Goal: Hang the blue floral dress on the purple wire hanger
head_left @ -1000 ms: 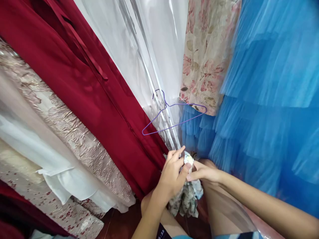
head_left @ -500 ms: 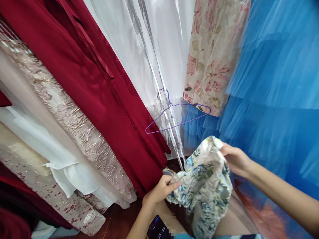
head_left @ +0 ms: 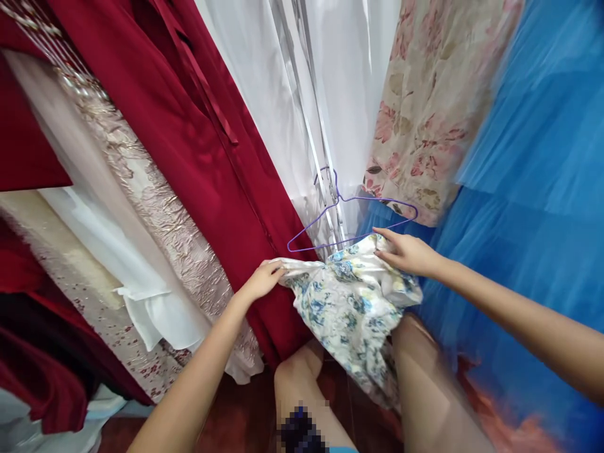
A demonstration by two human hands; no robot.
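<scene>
A white garment with blue and yellow flowers (head_left: 353, 308) is stretched between my two hands, its lower part hanging over my legs. My left hand (head_left: 265, 278) pinches its left upper edge. My right hand (head_left: 406, 251) grips the right upper edge between thumb and fingers. Just above the garment hangs a thin purple hanger (head_left: 315, 221), bare, in front of pale metal poles (head_left: 317, 135). Neither hand touches the hanger. Folds hide part of the garment's shape, so I cannot tell its exact kind.
A long dark red dress (head_left: 212, 163) hangs left of the poles, with a beige textured dress (head_left: 174, 226) beyond it. To the right hang a pink-flowered cloth (head_left: 419, 126) and a blue tulle dress (head_left: 533, 207). A dark phone (head_left: 299, 431), blurred, lies on my leg.
Both hands have risen toward the hanger and moved apart, the left one leftward. The bunched garment is now spread wide between them. The view has shifted slightly.
</scene>
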